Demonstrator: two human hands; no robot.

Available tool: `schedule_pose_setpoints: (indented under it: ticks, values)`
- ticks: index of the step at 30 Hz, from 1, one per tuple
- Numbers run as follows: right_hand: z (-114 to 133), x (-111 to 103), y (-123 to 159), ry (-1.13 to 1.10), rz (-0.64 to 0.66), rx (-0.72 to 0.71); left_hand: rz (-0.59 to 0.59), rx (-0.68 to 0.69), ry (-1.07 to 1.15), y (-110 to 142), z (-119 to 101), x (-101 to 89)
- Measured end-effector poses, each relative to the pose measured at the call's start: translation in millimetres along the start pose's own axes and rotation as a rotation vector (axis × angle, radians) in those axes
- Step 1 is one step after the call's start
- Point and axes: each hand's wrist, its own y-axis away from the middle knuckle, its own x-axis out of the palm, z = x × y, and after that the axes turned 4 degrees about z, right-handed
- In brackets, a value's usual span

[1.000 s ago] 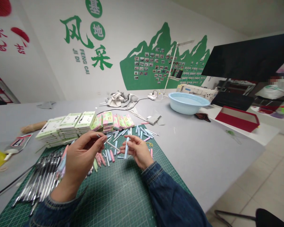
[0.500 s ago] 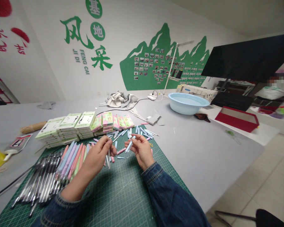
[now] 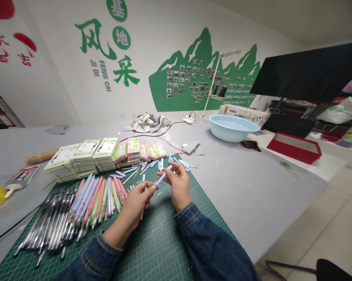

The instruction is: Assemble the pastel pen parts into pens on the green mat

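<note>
Over the green cutting mat (image 3: 152, 249) my left hand (image 3: 136, 203) pinches a thin white pen refill (image 3: 143, 208) that hangs down from its fingers. My right hand (image 3: 178, 183) is closed on a pale blue pen barrel (image 3: 163, 176), tilted up to the right. The fingertips of both hands nearly meet. Left of them lies a row of pastel pens (image 3: 100, 195), pink, green and lilac. Loose blue and pink barrel parts (image 3: 178, 164) are scattered behind my hands.
A heap of clear pens or refills (image 3: 47, 226) lies at the mat's left. Stacked green and pink pen boxes (image 3: 100, 154) stand behind. Farther back are a blue basin (image 3: 233, 127), crumpled cloth (image 3: 148, 121), a red box (image 3: 294, 146) and a sewing machine (image 3: 243, 111).
My left hand has dropped lower and moved right with the refill, uncovering the row of pastel pens. My right hand has tilted the blue barrel up and shifted slightly right.
</note>
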Motion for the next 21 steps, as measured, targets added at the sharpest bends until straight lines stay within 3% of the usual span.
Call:
schedule_pose_setpoints:
  ticks: [13, 21]
  values:
    - [-2, 2, 2, -0.013, -0.02, 0.021, -0.046, 0.064, 0.047, -2, 13, 3.7]
    - [-6, 3, 1, -0.072, -0.125, 0.077, -0.187, 0.261, -0.395, 1, 10, 1.8]
